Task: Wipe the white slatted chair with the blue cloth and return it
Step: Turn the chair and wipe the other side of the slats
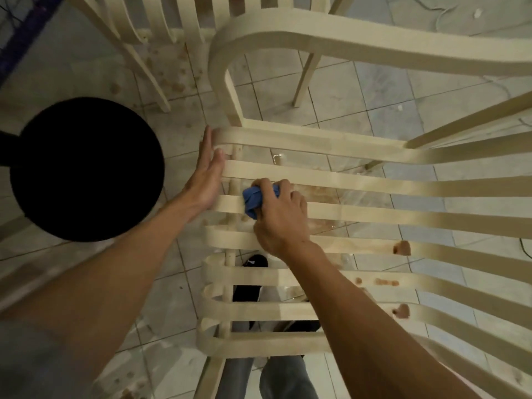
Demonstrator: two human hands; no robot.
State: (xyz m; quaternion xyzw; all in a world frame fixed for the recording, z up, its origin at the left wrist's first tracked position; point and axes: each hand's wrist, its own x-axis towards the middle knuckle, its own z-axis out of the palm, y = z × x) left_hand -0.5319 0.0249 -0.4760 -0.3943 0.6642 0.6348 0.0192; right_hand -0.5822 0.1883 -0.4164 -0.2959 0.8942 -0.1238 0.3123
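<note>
The white slatted chair (374,180) fills the middle and right of the head view, its seat slats running left to right below me. Brown stains dot several slats on the right. My right hand (280,217) grips the bunched blue cloth (253,200) and presses it on a slat near the seat's left edge. My left hand (205,171) lies flat with straight fingers against the curved left ends of the upper slats.
A round black stool seat (86,168) stands close to the left of the chair. A second white slatted chair (149,27) stands at the top left. The tiled floor (359,90) carries brown spots and wet patches. My legs and a black shoe (254,262) show under the slats.
</note>
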